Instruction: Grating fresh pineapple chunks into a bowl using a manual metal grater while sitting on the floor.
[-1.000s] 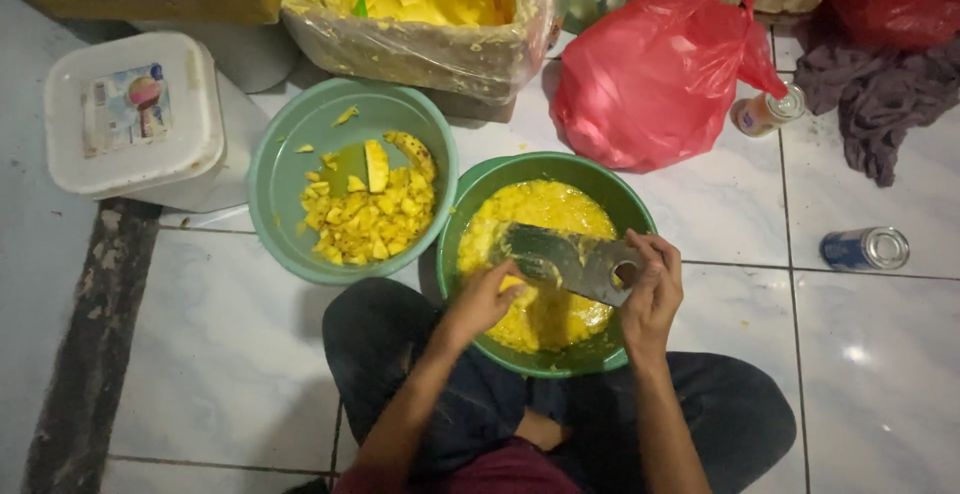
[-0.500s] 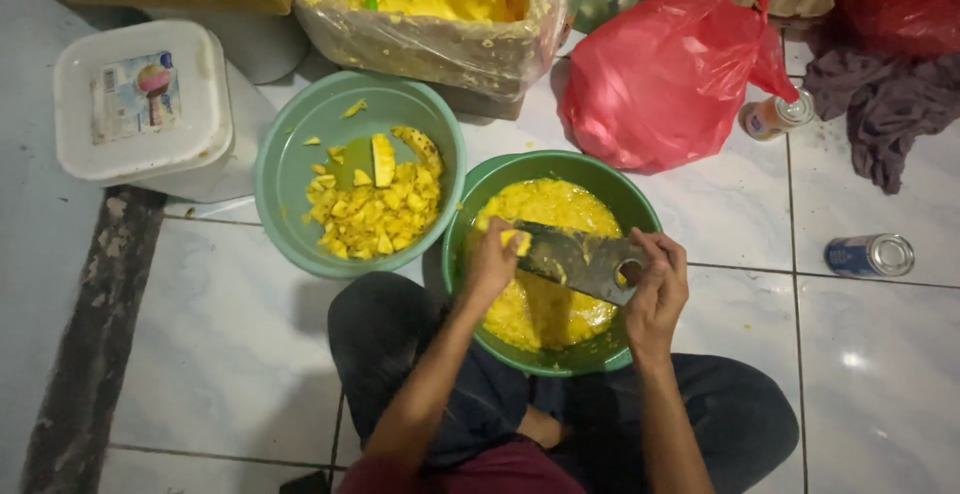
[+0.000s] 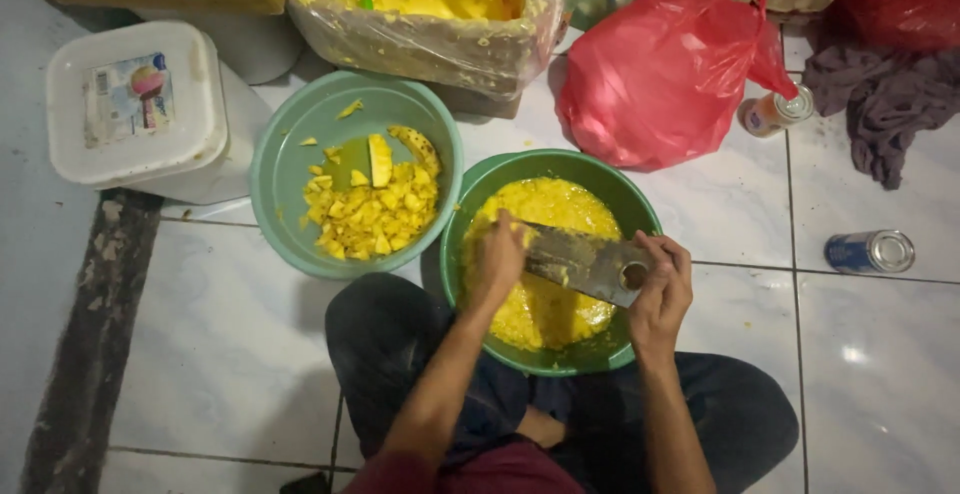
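At the far left a white square plastic tub [image 3: 135, 109] with a lid stands on the white tiled floor [image 3: 230, 364]. Next to it sits a pale green round plastic bowl [image 3: 290, 144], holding chunky yellow pieces, one longer slice upright among them. Behind it is a box lined with clear plastic film [image 3: 430, 39], smeared with yellow and filled with yellow scraps.

Just right of the pale bowl, nearly touching it, a darker green round bowl [image 3: 640, 219] rests between the person's crossed legs. It is filled with wet, grated yellow pulp [image 3: 545, 309]. A flat metal grater [image 3: 585, 262], dull grey and flecked with pulp, lies slanted across this bowl.

The left hand [image 3: 497, 259] is clenched, pressing down on the grater's left end; what it holds is hidden under the fingers. The right hand [image 3: 660, 289] grasps the grater's right end at the bowl's rim, fingers wrapped around the edge. So the grater spans between both hands, directly above the pulp.

Further right, a bulging red plastic bag [image 3: 660, 74], knotted at its top, stands behind the darker bowl. Beside it a small can [image 3: 775, 112] lies tilted, then a crumpled purple-grey cloth [image 3: 885, 104]. A blue can [image 3: 870, 251] lies on its side on the floor, well apart from the hands.

Counted: two green bowls, two cans, one grater, one tub, one red bag.
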